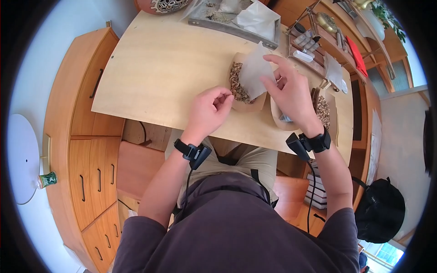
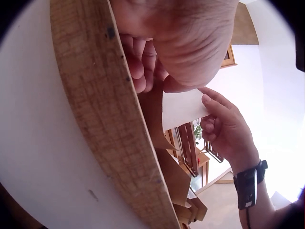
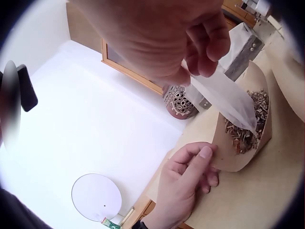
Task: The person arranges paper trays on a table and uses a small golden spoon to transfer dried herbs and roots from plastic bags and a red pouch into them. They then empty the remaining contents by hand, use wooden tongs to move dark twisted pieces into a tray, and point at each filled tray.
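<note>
Left grip [image 1: 209, 109] pinched the rim of the brown paper tray [image 1: 251, 106] on the table [image 1: 173, 68]; right grip [image 1: 293, 93] pinched the white pouch [image 1: 255, 70], its lower end against dried herbs [image 1: 236, 84] in the tray.

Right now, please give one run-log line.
Left hand: pinches paper tray | right hand: pinches white bag | tray: dried plant bits inside

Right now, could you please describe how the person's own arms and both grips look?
The left grip and right grip wear no gloves. Each arm has a black wrist band carrying a black, angular camera unit, with a thin black cable trailing from it. Short, dark purple-grey fabric sleeves leave the rest bare.
</note>
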Demonstrator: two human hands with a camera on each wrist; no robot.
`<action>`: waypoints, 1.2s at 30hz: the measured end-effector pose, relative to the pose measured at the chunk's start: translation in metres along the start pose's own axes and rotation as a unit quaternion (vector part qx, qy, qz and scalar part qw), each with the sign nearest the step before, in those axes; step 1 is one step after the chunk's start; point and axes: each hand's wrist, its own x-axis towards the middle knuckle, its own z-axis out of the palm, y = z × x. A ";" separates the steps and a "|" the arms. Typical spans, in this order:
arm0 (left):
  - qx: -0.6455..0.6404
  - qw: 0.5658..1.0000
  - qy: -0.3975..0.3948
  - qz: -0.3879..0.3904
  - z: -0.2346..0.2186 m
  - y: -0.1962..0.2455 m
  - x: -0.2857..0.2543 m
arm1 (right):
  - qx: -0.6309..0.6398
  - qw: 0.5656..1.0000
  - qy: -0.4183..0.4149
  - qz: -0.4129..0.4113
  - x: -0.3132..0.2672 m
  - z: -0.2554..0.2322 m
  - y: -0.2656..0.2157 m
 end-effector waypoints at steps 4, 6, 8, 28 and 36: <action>0.015 0.999 0.024 0.017 0.000 -0.002 -0.003 | -0.008 0.999 0.000 0.038 -0.003 -0.002 0.000; 0.000 1.000 0.017 0.007 0.002 -0.002 -0.001 | -0.026 0.999 -0.008 0.046 -0.004 -0.007 -0.003; -0.008 1.000 0.016 0.007 0.003 -0.002 0.000 | -0.008 0.998 0.029 0.048 -0.002 -0.012 -0.009; -0.012 1.000 0.018 0.012 0.004 -0.004 0.000 | 0.013 0.997 0.072 0.028 -0.015 -0.021 -0.005; -0.109 0.994 0.027 0.011 0.001 -0.002 0.005 | 0.054 0.994 0.089 0.042 -0.015 -0.028 0.003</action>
